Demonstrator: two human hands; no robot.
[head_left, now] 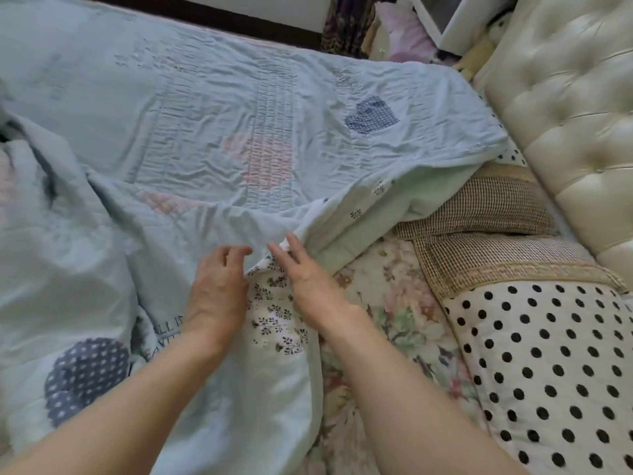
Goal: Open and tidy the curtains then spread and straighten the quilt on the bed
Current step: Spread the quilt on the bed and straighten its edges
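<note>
A pale blue quilt (212, 132) with pink and navy dotted patches covers most of the bed, wrinkled and bunched at the left. Its near edge is folded back, showing a white floral lining (274, 313) and a green underside (370, 228). My left hand (219, 286) rests on the quilt beside that fold, fingers curled and apart. My right hand (305, 272) lies on the turned-back edge with fingers stretched out, holding nothing that I can see. No curtain shows clearly.
A cream tufted headboard (568, 108) runs along the right. Below it lie a brown woven pillow (479, 210) and a polka-dot pillow (548, 365) on a floral sheet (394, 303). Dark patterned fabric (342, 25) and clutter sit at the far corner.
</note>
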